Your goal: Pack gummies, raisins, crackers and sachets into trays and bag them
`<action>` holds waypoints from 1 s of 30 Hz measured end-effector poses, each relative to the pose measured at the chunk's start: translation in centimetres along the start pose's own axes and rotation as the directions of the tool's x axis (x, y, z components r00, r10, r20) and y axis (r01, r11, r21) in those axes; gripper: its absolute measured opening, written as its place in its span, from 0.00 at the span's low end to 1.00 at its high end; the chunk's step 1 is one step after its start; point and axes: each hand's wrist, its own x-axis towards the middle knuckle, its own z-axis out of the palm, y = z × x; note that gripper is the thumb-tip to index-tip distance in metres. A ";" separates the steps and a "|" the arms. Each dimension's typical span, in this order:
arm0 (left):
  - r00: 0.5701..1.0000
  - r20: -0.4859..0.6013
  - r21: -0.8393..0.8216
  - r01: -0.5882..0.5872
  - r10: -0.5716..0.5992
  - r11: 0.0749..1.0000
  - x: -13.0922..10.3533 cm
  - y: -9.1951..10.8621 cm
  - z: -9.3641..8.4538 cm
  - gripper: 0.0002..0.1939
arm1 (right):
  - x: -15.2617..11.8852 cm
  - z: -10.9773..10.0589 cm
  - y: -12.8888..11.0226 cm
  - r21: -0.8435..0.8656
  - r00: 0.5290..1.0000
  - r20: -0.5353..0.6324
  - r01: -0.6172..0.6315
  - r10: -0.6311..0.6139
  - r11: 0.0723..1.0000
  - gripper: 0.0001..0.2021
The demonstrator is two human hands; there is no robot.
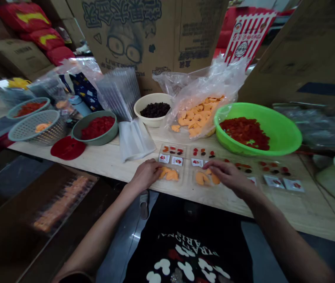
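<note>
My left hand point(145, 175) is at the left edge of a clear plastic tray point(180, 175), with fingers closed on its rim beside the orange curved pieces point(169, 173) in its front compartment. Over the neighbouring tray point(194, 181), my right hand point(229, 175) has its fingers pinched around what looks like an orange piece point(209, 170). Two more orange pieces point(202, 179) lie below those fingertips. Small printed sachets point(177, 160) fill the middle of the trays, and red, orange and dark dried bits point(172, 150) sit at the back. Further trays to the right hold sachets point(273, 181) and dried bits, partly behind my right forearm.
A green basin point(288, 135) of red pieces and a clear bag point(182, 102) of orange pieces stand behind the trays. Leftward are a cream bowl point(139, 105) of dark fruit, stacked plastic trays point(120, 92), a grey-green bowl point(95, 140) and a basket point(49, 133). An open carton point(8, 236) is below left.
</note>
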 end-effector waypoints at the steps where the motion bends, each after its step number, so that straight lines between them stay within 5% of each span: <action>1: 0.998 0.062 0.071 0.013 -0.017 0.997 0.0 0.3 -0.1 0.07 | 0.2 1.3 -0.6 -0.089 0.997 0.065 0.041 -0.036 0.995 0.15; 4: 0.990 0.114 0.205 0.056 -0.081 0.977 0.2 1.2 0.5 0.08 | 1.3 5.6 -3.3 -0.402 0.980 0.193 0.130 -0.055 0.906 0.13; 7: 0.989 0.065 0.222 0.118 -0.135 0.968 0.2 1.3 1.0 0.08 | 2.4 9.0 -5.9 -0.648 0.982 0.190 0.119 0.009 0.752 0.15; 10: 0.994 0.064 0.112 0.078 -0.085 0.991 0.0 0.7 0.6 0.06 | 2.9 10.7 -6.7 -0.726 0.971 0.241 0.177 0.004 0.664 0.15; 15: 0.993 0.113 -0.055 -0.027 0.033 0.998 -0.3 -1.0 -0.2 0.08 | 3.5 11.1 -5.2 -0.677 0.917 0.357 0.387 -0.180 0.626 0.29; 18: 0.993 0.114 -0.046 0.015 -0.010 0.999 -0.3 -1.3 0.2 0.05 | 4.0 10.1 -4.1 -0.600 0.914 0.298 0.403 -0.274 0.691 0.22; 20: 0.995 0.098 -0.018 -0.001 0.003 1.000 -0.4 -1.2 0.3 0.08 | 4.2 8.6 -3.4 -0.454 0.947 0.160 0.321 -0.279 0.831 0.16; 23: 0.993 0.062 0.075 -0.109 0.104 0.991 -1.0 -0.7 0.5 0.12 | 3.7 4.8 -1.8 -0.026 0.997 -0.036 0.066 -0.067 0.997 0.17; 26: 0.986 0.056 0.172 -0.164 0.157 0.971 -1.4 0.3 0.7 0.12 | 1.7 0.8 0.2 0.346 0.990 -0.042 -0.112 0.134 0.931 0.18; 30: 0.980 -0.095 0.093 -0.167 0.175 0.982 -0.5 3.8 1.8 0.14 | -1.4 -1.2 2.1 0.457 0.975 -0.115 -0.117 0.189 0.882 0.17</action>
